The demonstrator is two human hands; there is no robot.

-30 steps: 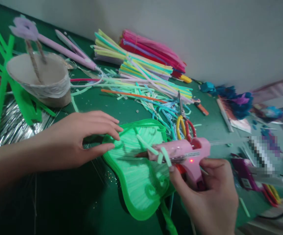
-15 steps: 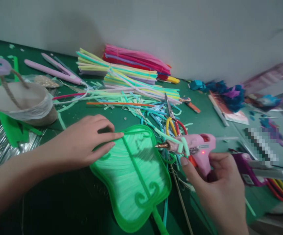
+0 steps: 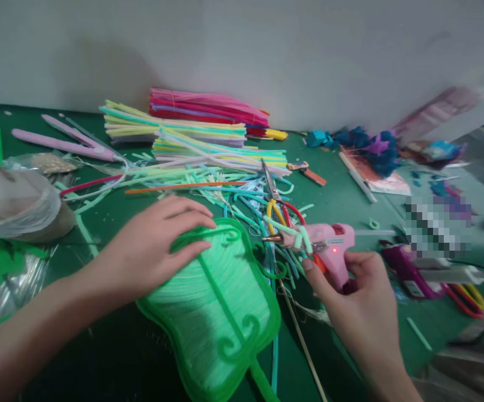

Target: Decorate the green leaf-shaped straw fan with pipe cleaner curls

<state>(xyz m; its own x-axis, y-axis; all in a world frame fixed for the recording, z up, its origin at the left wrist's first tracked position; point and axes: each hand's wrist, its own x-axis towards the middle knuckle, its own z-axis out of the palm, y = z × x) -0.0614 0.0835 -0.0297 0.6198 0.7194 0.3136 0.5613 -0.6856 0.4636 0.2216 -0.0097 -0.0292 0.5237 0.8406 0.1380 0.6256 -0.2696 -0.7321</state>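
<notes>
The right hand (image 3: 361,296) grips a pink glue gun (image 3: 329,243), now drawn to the right of the green fan (image 3: 202,324) at lower centre, baring its face; the half-open left hand (image 3: 145,243) meets the fan's upper rim, its hold unclear. Pipe-cleaner bundles (image 3: 200,134) lie beyond.

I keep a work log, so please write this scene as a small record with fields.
Left hand: at the upper left edge of the green fan
Right hand: holding the pink glue gun
Gun light: red, lit
Nozzle: pointing left
Scissors: beyond the glue gun, handles yellow and red
Back: bundles of coloured pipe cleaners
Far left: cup, partly out of view
</notes>
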